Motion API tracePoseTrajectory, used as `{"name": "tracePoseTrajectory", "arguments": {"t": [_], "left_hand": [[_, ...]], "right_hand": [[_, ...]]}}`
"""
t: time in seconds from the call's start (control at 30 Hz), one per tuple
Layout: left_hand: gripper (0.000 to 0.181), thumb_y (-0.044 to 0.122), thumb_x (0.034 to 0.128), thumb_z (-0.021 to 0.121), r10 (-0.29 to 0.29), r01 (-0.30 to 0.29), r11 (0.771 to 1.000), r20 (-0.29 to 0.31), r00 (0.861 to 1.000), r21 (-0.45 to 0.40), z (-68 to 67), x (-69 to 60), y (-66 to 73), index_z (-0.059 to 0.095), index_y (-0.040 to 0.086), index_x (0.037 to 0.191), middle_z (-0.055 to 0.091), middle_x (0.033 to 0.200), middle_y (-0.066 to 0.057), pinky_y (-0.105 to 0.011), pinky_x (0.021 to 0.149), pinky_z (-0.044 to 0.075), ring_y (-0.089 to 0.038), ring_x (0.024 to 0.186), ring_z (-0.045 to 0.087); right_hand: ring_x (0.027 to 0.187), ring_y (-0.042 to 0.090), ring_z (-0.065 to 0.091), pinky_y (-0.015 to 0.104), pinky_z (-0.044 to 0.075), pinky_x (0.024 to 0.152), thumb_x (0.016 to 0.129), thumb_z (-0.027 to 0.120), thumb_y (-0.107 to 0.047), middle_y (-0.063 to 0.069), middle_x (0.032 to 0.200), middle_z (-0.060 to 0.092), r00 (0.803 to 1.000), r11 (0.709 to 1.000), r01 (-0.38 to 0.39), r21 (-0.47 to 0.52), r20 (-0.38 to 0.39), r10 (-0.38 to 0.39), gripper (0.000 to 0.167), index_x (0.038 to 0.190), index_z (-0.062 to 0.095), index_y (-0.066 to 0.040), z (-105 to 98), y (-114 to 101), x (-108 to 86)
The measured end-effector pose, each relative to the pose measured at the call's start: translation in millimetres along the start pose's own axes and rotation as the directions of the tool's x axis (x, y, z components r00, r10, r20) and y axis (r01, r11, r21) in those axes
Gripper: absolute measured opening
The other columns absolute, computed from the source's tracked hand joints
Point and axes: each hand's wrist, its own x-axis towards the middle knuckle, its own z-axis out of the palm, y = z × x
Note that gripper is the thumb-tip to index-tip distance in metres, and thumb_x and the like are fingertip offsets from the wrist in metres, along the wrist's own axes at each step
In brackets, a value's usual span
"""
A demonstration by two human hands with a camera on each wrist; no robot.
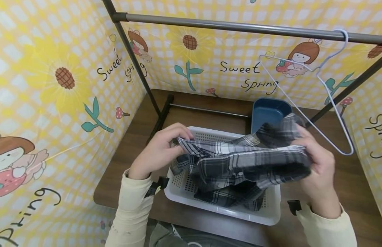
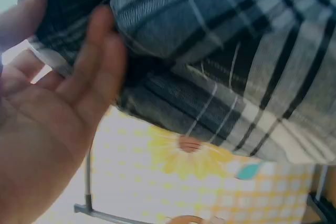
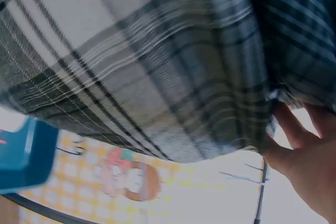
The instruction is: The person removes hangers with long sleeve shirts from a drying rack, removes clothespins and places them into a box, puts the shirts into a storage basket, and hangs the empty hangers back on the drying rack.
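Observation:
A grey, black and white plaid shirt (image 1: 228, 161) is bunched in loose folds over a white perforated basket (image 1: 221, 210). My left hand (image 1: 161, 147) pinches its left end between thumb and fingers. At the opposite end, my right hand (image 1: 319, 164) grips the cloth near a folded edge. In the left wrist view, the fingers (image 2: 102, 59) lie against the plaid fabric (image 2: 199, 19). Cloth partly hides the right fingertips in the right wrist view, where the shirt (image 3: 147, 66) spans most of the picture. Part of the shirt hangs down into the basket.
A dark metal rack (image 1: 209, 24) stands over the wooden table (image 1: 126, 171). One white wire hanger (image 1: 346, 37) hangs from its bar at the right. Behind the basket sits a blue bin (image 1: 268, 108). Yellow checked cloth surrounds the table's back and sides.

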Motion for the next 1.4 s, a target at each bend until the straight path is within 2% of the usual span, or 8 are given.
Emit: {"name": "tracePoseTrajectory", "arguments": {"t": [0.13,0.3,0.4,0.6,0.73,1.03,1.27,1.4], "left_hand": [[0.021,-0.007,0.0848,0.067,-0.13,0.126,0.989,0.048,0.99,0.078,10.8,6.2,-20.8,0.061,0.013,0.087,0.06,0.1,0.004,-0.037,0.084,0.046,-0.016,0.097,0.055],[0.038,0.013,0.0987,0.066,-0.273,0.259,0.947,0.05,0.961,0.192,25.8,11.0,-49.7,0.046,0.014,0.066,0.042,0.068,0.004,-0.031,0.059,0.038,-0.014,0.06,0.041],[0.052,0.026,0.1053,0.056,-0.372,0.344,0.902,0.064,0.926,0.26,37.2,12.4,-69.1,0.035,0.016,0.059,0.028,0.055,0.006,-0.028,0.05,0.031,-0.011,0.048,0.03],[0.06,0.044,0.1076,0.044,-0.578,0.531,0.783,0.064,0.813,0.323,54.9,16.5,-93.5,0.035,0.017,0.055,0.029,0.051,0.005,-0.03,0.049,0.033,-0.012,0.045,0.032],[0.057,0.046,0.1072,0.043,-0.628,0.575,0.708,-0.008,0.778,0.41,63.2,23.0,-100.6,0.046,0.014,0.061,0.047,0.062,-0.003,-0.037,0.059,0.044,-0.02,0.057,0.048],[0.05,0.031,0.107,0.048,-0.557,0.453,0.535,-0.106,0.824,0.713,90.3,35.0,-107.3,0.059,0.01,0.063,0.062,0.066,-0.008,-0.047,0.052,0.053,-0.027,0.059,0.063],[0.029,0.009,0.097,0.058,-0.442,0.261,0.405,-0.062,0.895,0.876,119.2,37.1,-133.5,0.068,0.007,0.07,0.069,0.07,-0.01,-0.043,0.052,0.056,-0.025,0.063,0.069],[0.025,0.009,0.0981,0.057,-0.526,0.248,0.398,-0.002,0.85,0.883,127.9,39.9,-143.7,0.073,0.006,0.079,0.072,0.081,-0.011,-0.043,0.063,0.058,-0.025,0.074,0.071]], "right_hand": [[0.12,0.011,0.059,0.024,0.042,0.099,0.096,0.061,0.0,0.009,0.122,0.069,0.917,0.948,-0.265,-0.176,0.256,0.305,0.007,0.093,0.067,0.003,-8,17,-13.7],[0.074,0.016,0.054,0.028,0.043,0.062,0.108,0.044,-0.016,0.008,0.076,0.058,0.618,0.73,-0.5,-0.466,0.398,0.678,0.032,0.085,0.063,-0.004,-8,36,-24.5],[0.06,0.021,0.045,0.033,0.038,0.053,0.108,0.039,-0.019,0.003,0.063,0.042,0.518,0.657,-0.534,-0.532,0.408,0.752,0.041,0.07,0.049,-0.008,-3,53,-31.1],[0.057,0.021,0.043,0.035,0.036,0.055,0.108,0.038,-0.033,0.0,0.059,0.039,0.479,0.58,-0.466,-0.668,0.361,0.8,0.052,0.06,0.045,-0.013,10,78,-39.5],[0.058,0.023,0.043,0.037,0.035,0.057,0.108,0.038,-0.035,0.002,0.059,0.037,0.456,0.542,-0.411,-0.733,0.35,0.818,0.054,0.059,0.045,-0.013,19,89,-38.5],[0.059,0.023,0.049,0.041,0.041,0.062,0.108,0.041,-0.024,0.005,0.062,0.047,0.403,0.578,-0.291,-0.763,0.45,0.797,0.048,0.063,0.053,-0.009,37,108,-39.5],[0.068,0.027,0.054,0.044,0.046,0.069,0.105,0.05,-0.022,0.01,0.073,0.056,0.21,0.589,-0.146,-0.795,0.557,0.804,0.039,0.076,0.063,0.0,57,121,-42.5],[0.08,0.031,0.062,0.048,0.05,0.081,0.101,0.053,-0.014,0.016,0.085,0.065,0.094,0.58,-0.029,-0.814,0.575,0.812,0.027,0.082,0.065,0.001,76,131,-50.8]]}}
